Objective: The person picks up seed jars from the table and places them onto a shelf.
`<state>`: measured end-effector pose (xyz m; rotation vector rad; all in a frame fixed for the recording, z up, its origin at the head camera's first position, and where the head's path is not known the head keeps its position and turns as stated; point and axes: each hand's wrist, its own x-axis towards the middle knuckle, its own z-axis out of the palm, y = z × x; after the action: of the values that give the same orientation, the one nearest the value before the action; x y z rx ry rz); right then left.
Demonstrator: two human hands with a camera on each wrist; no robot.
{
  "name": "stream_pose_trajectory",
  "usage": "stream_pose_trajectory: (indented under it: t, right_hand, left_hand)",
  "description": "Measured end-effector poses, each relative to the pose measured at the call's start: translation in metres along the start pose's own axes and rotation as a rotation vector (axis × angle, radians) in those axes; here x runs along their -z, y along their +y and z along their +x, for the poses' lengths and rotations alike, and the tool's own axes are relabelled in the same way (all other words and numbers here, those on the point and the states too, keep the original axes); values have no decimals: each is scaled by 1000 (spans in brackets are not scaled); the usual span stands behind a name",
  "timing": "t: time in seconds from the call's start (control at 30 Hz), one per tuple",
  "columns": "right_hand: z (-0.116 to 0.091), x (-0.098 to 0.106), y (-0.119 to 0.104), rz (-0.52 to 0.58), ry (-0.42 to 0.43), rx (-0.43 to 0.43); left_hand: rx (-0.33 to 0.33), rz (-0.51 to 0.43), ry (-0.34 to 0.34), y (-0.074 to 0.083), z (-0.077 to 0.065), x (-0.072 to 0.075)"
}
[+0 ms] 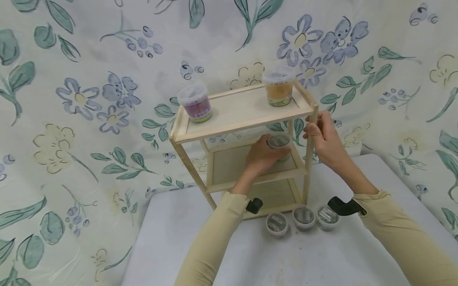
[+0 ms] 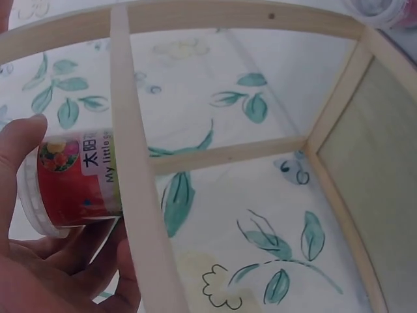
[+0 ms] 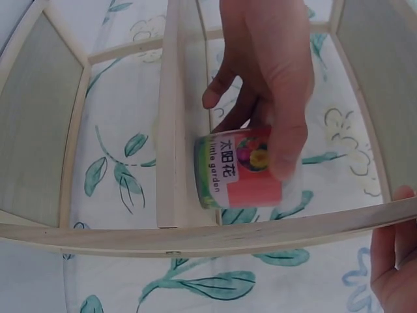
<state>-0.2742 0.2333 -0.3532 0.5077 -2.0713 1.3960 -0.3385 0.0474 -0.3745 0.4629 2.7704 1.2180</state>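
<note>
A three-tier wooden shelf (image 1: 229,131) stands on the table. My left hand (image 1: 262,157) grips a small lidded plastic tub (image 1: 279,140) at the right side of the middle tier. In the right wrist view that tub (image 3: 225,189) shows a red label with flowers and "little garden", its base right at the tier's board. The thumb lies across one side of the tub, the fingers around the other. At the shelf's right front post (image 1: 309,155), my right hand (image 1: 327,139) holds the wood just below the top tier.
On the top tier stand a purple-labelled tub (image 1: 198,107) at left and an orange-labelled tub (image 1: 279,91) at right. Three more lidded tubs, one of them the leftmost tub (image 1: 277,225), sit on the white table (image 1: 171,238) before the shelf. Behind hangs a floral cloth (image 1: 107,167).
</note>
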Motion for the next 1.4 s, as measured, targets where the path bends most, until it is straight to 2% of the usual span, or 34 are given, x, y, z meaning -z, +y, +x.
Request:
stream_pose_trajectory:
  t: [0.33, 0.77, 1.17, 1.4]
  right_hand:
    - [1, 6, -6, 0, 26, -2]
    - [0, -1, -6, 0, 14, -12]
    - [0, -3, -6, 0, 14, -13]
    - [-1, -3, -4, -8, 18, -2]
  left_hand:
    - [-8, -23, -24, 10, 3, -5]
    - [-16, -19, 2, 0, 1, -8]
    - [-6, -33, 11, 1, -3, -8]
    - [-31, -46, 12, -1, -3, -10]
